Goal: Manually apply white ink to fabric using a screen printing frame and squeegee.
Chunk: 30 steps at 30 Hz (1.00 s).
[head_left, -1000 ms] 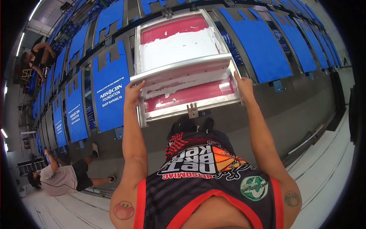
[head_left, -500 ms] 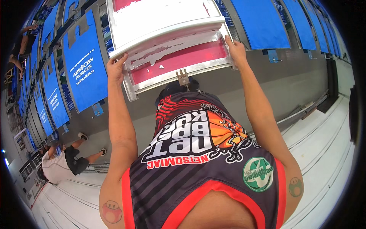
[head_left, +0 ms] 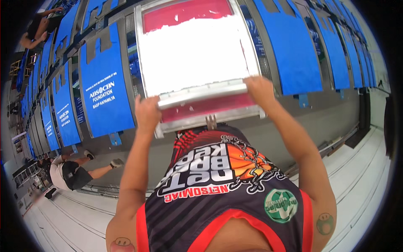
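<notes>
Long silver metal bar (head_left: 202, 95) shifted toward 6 o'clock; left hand (head_left: 147, 113) and right hand (head_left: 260, 91), fingers curled, grip its ends; press evenly.

Frame (head_left: 184, 124) and bar (head_left: 201, 94) silver-grey; mesh (head_left: 187, 14) crimson-pink (small white flecks on it), with a broad patch of bright white paint (head_left: 193, 54). Cloths (head_left: 289, 54) saturated blue, some with white lettering; floor (head_left: 323, 115) dull grey. Shirt (head_left: 201, 210) black with darker diagonal stripes, red trim at neck and armholes, white and red lettering, orange ball print (head_left: 254, 164), round green-and-white badge (head_left: 280, 206).
</notes>
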Motion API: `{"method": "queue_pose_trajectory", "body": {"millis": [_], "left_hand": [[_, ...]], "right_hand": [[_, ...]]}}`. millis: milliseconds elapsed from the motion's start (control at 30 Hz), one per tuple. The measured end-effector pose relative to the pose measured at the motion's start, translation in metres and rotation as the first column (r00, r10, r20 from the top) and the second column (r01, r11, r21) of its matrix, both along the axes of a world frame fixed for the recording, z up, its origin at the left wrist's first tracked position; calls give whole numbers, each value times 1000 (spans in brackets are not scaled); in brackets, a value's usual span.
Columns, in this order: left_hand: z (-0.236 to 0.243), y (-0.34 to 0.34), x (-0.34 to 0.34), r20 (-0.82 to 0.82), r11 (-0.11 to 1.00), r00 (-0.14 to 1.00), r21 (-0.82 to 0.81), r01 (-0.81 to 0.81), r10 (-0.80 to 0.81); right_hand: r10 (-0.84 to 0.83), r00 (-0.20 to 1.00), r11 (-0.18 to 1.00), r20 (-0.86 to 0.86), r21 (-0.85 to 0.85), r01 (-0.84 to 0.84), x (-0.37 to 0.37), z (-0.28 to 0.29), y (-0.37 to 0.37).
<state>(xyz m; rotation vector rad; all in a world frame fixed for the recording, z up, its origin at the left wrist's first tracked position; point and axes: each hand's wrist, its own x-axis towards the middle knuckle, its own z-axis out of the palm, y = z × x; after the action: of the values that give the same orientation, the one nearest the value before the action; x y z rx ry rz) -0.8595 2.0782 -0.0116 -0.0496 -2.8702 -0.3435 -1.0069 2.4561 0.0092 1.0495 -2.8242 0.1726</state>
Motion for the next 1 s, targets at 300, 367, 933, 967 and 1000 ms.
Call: {"method": "queue_pose_trajectory", "body": {"millis": [300,367,933,967,1000], "left_hand": [[9,-69,-210,39,999,999,-27,-19,20],[25,-73,-204,119,998,992,34,-54,49],[44,-55,-191,222,994,969,-51,-98,107],[44,-45,-166,290,995,954,-71,-63,81],[48,-29,-129,434,994,897,-96,-48,85]], "right_hand": [[-117,992,979,40,170,109,-208,1,-78],[-94,991,975,100,210,71,-205,18,-87],[-185,962,969,199,201,145,-185,21,-76],[-144,983,969,110,218,117,-154,11,-52],[-189,973,946,134,290,144,-110,12,-34]]}}
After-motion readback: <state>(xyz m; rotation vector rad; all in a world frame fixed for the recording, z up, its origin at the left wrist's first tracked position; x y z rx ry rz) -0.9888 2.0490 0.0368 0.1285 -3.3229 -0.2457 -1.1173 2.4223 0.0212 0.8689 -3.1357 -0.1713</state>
